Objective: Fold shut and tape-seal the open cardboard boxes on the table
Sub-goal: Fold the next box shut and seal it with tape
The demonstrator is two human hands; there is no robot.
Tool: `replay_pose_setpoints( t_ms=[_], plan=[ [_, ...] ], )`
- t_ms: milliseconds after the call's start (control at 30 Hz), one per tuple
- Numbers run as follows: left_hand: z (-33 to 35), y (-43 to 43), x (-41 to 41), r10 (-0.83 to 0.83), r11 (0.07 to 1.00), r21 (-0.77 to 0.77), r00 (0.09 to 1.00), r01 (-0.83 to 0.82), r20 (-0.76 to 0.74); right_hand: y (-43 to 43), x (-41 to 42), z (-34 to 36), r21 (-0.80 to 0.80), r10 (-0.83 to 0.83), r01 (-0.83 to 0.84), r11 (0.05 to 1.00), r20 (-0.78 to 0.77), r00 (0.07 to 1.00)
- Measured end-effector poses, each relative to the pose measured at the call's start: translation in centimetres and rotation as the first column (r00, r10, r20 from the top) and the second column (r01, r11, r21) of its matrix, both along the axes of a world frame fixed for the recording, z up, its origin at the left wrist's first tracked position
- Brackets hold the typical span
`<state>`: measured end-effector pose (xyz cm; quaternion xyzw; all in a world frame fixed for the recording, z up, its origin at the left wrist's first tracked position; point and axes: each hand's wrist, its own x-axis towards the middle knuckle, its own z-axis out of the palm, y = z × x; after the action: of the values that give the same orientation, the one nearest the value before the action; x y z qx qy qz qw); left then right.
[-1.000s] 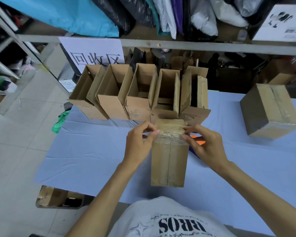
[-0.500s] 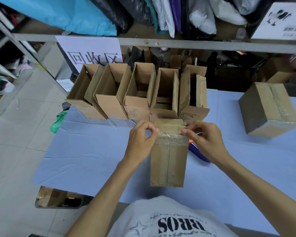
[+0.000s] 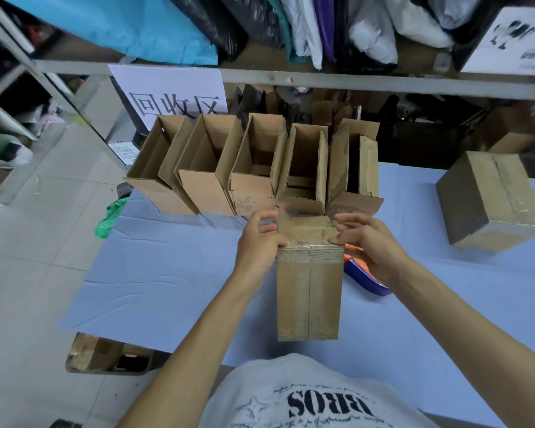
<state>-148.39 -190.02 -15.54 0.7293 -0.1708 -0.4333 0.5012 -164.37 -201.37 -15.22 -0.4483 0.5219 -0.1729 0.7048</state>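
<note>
A tall narrow cardboard box (image 3: 309,291) stands in front of me on the blue-covered table (image 3: 167,273), its top flaps folded down. My left hand (image 3: 260,239) grips its upper left edge, thumb on the near face and fingers curled over the top. My right hand (image 3: 365,239) holds the upper right edge, fingers bent onto the top flap. Behind it stands a row of several open boxes (image 3: 257,168) with their flaps up. A blue and orange tape dispenser (image 3: 363,274) lies on the table, partly hidden under my right wrist.
A closed, taped box (image 3: 491,199) sits at the table's right. A metal shelf rail (image 3: 291,78) with a paper sign (image 3: 173,94) runs behind the boxes. Green plastic (image 3: 110,217) hangs off the table's left edge. A cardboard piece (image 3: 105,353) lies on the floor below.
Both hands have shifted slightly along the box's top edges, pressing the flaps down. The box has stayed where it stood.
</note>
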Motion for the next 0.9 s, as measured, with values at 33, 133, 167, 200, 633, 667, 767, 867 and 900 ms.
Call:
replay_pose_setpoints(
  t_ms=[33,133,167,200,633,667,767,867,900],
  plan=[
    [0.0,-0.3,-0.2,-0.011,1.000,0.024,0.999,0.010,0.035,0.1,0.1,0.1,-0.005,0.019,-0.019,1.000,-0.024,1.000],
    [-0.1,-1.0,-0.7,-0.022,0.999,-0.039,0.992,0.027,0.121,1.1,0.7,0.0,-0.086,0.075,-0.088,0.992,-0.144,0.987],
    [-0.1,-1.1,-0.6,-0.011,0.998,-0.059,0.991,0.019,0.131,1.4,0.9,0.0,-0.091,0.088,-0.104,0.990,-0.161,0.983],
    [-0.2,-1.1,-0.4,-0.001,0.998,-0.056,0.991,0.008,0.136,1.5,1.1,0.3,-0.077,0.083,-0.097,0.992,-0.161,0.983],
    [-1.0,-0.9,0.0,0.038,0.999,-0.002,0.974,-0.039,0.225,0.9,1.4,-0.2,-0.111,0.034,-0.053,0.992,-0.170,0.985],
    [-1.2,-0.9,0.1,0.036,0.999,-0.010,0.975,-0.035,0.218,0.9,1.2,-0.2,-0.125,0.050,-0.073,0.989,-0.174,0.983],
    [-1.2,-0.9,0.4,0.014,0.999,-0.035,0.983,-0.008,0.184,0.3,0.9,-0.1,-0.059,0.044,-0.051,0.997,-0.124,0.991],
    [-1.2,-1.0,0.6,-0.005,0.998,-0.059,0.988,0.015,0.153,0.0,0.8,-0.2,-0.007,-0.051,0.050,0.999,-0.115,0.992],
    [-1.2,-1.1,0.5,-0.012,0.998,-0.062,0.991,0.021,0.133,0.1,0.8,-0.3,-0.020,-0.067,0.065,0.998,-0.125,0.990]
  ],
)
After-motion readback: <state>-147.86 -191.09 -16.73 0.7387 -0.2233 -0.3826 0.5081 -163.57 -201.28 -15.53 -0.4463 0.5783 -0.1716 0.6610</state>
